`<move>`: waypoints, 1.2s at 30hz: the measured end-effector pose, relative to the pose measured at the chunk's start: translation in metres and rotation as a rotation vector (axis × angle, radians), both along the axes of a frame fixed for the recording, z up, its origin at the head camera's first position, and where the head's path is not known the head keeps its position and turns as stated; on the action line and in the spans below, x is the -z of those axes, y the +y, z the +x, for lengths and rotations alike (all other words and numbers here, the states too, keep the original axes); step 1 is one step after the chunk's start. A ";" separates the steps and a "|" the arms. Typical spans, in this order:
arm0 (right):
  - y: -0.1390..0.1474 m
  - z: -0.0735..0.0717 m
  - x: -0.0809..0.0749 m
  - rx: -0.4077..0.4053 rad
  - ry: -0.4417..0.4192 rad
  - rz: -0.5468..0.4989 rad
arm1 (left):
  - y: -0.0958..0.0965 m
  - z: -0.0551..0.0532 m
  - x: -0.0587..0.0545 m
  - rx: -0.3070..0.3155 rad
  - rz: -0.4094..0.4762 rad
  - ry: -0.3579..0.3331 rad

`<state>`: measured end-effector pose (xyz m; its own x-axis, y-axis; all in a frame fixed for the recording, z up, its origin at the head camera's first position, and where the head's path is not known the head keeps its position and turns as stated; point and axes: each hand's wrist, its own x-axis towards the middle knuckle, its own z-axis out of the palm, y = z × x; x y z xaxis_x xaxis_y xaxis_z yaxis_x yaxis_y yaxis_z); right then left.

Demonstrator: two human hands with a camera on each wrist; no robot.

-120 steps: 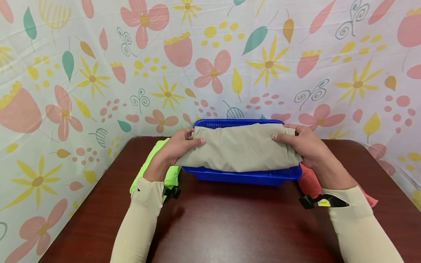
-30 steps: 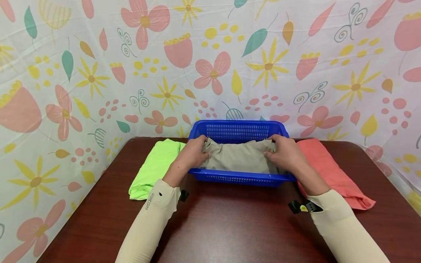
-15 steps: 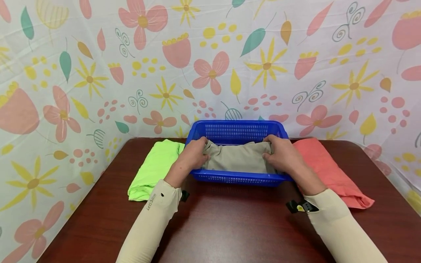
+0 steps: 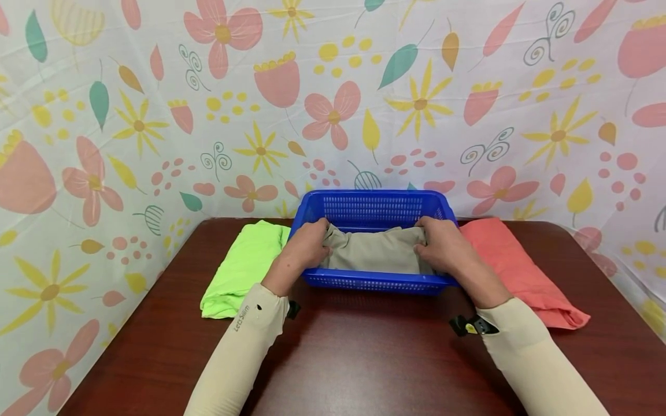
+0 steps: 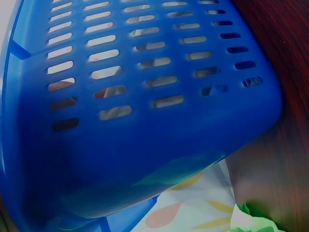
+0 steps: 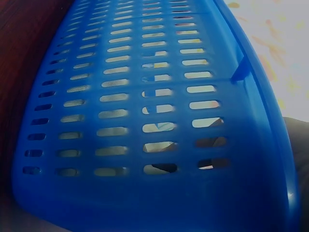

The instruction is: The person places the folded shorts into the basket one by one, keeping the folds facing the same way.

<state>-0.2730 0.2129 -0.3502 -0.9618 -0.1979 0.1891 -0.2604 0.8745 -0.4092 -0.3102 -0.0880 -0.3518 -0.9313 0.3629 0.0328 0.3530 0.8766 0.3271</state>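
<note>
Pinching opposite ends of the folded beige-grey cloth [image 4: 376, 251], left hand [image 4: 307, 244] and right hand [image 4: 443, 244] hold it inside the rectangular blue perforated plastic basket [image 4: 380, 278], likely to keep the fold flat. Folded neon-green cloth [image 4: 242, 267] and folded coral cloth [image 4: 519, 273] flank basket.

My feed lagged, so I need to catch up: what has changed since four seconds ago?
The grey cloth has moved down, from above the blue basket to inside it. The left hand and right hand went down with it, each still gripping one end. The basket remains on the table, between the green cloth and coral cloth.
</note>
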 end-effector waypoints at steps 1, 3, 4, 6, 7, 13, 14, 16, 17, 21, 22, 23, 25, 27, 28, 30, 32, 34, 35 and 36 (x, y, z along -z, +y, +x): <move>0.000 0.000 0.000 -0.005 0.005 0.007 | 0.000 0.000 0.000 -0.002 -0.004 -0.003; -0.001 -0.001 0.001 -0.010 0.013 0.022 | 0.001 0.001 -0.001 -0.004 -0.011 -0.010; -0.001 -0.002 0.001 -0.012 0.014 0.030 | 0.001 0.001 -0.001 -0.006 -0.013 -0.015; -0.002 -0.004 0.002 -0.016 0.013 0.041 | 0.001 0.002 -0.002 -0.010 -0.017 -0.019; -0.002 -0.005 0.002 -0.015 0.012 0.047 | 0.002 0.002 -0.002 -0.011 -0.018 -0.019; -0.005 -0.008 0.003 0.001 -0.035 0.068 | 0.003 0.000 0.000 -0.016 -0.036 -0.026; -0.005 -0.009 0.004 0.001 -0.043 0.071 | 0.004 0.000 0.000 -0.018 -0.042 -0.031; -0.005 -0.009 0.005 0.001 -0.055 0.075 | 0.004 0.000 0.001 -0.022 -0.053 -0.032; -0.005 -0.009 0.005 0.001 -0.058 0.077 | 0.004 0.000 0.001 -0.024 -0.057 -0.034; -0.006 -0.010 0.006 -0.001 -0.052 0.092 | 0.005 -0.001 0.002 -0.017 -0.070 -0.024; -0.006 -0.010 0.006 -0.004 -0.051 0.093 | 0.005 -0.001 0.002 -0.017 -0.072 -0.024; -0.006 -0.010 0.006 -0.007 -0.046 0.095 | 0.005 -0.001 0.002 -0.016 -0.073 -0.024; -0.007 -0.010 0.006 -0.011 -0.039 0.100 | 0.005 -0.001 0.002 -0.017 -0.075 -0.024; -0.007 -0.010 0.006 -0.012 -0.034 0.102 | 0.006 -0.001 0.002 -0.019 -0.076 -0.026; -0.008 -0.010 0.006 -0.012 -0.034 0.104 | 0.006 -0.001 0.002 -0.019 -0.080 -0.026; -0.008 -0.009 0.007 -0.009 -0.036 0.108 | 0.007 -0.001 0.003 -0.021 -0.087 -0.025; -0.009 -0.009 0.007 -0.007 -0.040 0.111 | 0.007 -0.001 0.004 -0.023 -0.095 -0.026; -0.009 -0.009 0.007 -0.006 -0.045 0.115 | 0.008 -0.002 0.005 -0.026 -0.102 -0.026; -0.009 -0.009 0.007 -0.005 -0.047 0.118 | 0.008 -0.002 0.005 -0.029 -0.103 -0.026; -0.009 -0.009 0.007 -0.006 -0.049 0.120 | 0.009 -0.002 0.006 -0.030 -0.104 -0.027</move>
